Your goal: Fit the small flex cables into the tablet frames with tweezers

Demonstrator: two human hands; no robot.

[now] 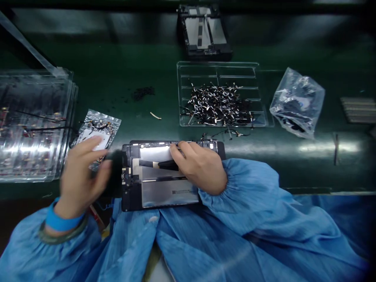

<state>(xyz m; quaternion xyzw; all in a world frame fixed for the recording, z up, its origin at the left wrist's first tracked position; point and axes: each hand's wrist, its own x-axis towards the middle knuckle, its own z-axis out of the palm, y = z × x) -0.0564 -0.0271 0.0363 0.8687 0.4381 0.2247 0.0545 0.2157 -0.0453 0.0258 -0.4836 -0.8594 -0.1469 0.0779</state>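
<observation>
An opened tablet back (pixel 164 188) with a black frame and silver plates lies at the near edge of the green bench. My right hand (pixel 199 166) rests on its upper right part, fingers pressing a thin black strip (pixel 152 164) against the plate. My left hand (pixel 80 172) is blurred beside the tablet's left edge, fingers curled around a dark object I cannot identify. Both arms wear blue sleeves.
A clear tray (pixel 220 70) holds a heap of small black-and-silver cables (pixel 219 105). A second tablet frame (pixel 204 33) lies behind it. A crumpled plastic bag (pixel 296 102) sits at right, stacked clear trays (pixel 32 125) at left, and a foil bag (pixel 98 129) by my left hand.
</observation>
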